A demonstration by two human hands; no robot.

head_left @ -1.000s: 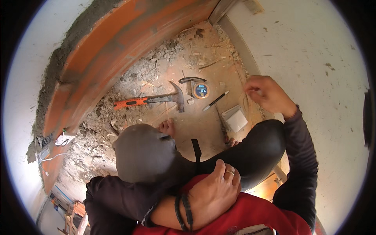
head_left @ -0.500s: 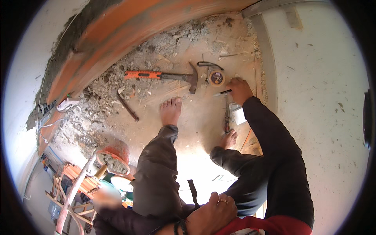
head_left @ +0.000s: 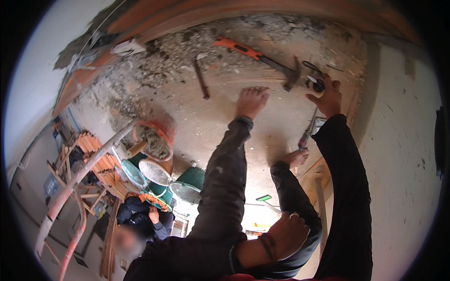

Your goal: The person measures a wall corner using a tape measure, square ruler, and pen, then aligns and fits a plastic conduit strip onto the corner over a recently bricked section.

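Note:
My right hand (head_left: 329, 99) reaches over a tape measure (head_left: 318, 85) at the upper right, with thumb and forefinger spread around it. A dark pen with a pale tip (head_left: 311, 78) shows at these fingers, across the tape measure; the exact grip is partly hidden. Just left of it lies a claw hammer (head_left: 262, 58) with an orange and black handle. Below the right hand, a screwdriver-like tool (head_left: 305, 136) lies by my foot, next to a pale rectangular piece (head_left: 318, 124). My left hand (head_left: 288, 236), wearing a ring, rests with curled fingers over my leg.
Rubble (head_left: 173, 51) covers the floor along the orange board (head_left: 187, 21). A rusty metal bar (head_left: 201, 79) lies left of my foot. An orange bucket of mortar (head_left: 157, 140) and green buckets (head_left: 192, 178) stand lower left, near another person (head_left: 140, 218). A white wall (head_left: 398, 140) rises right.
The view has shifted, bringing more buckets and the other person into sight. My right hand has moved from beside the tape measure to over it. My left hand still rests at my leg.

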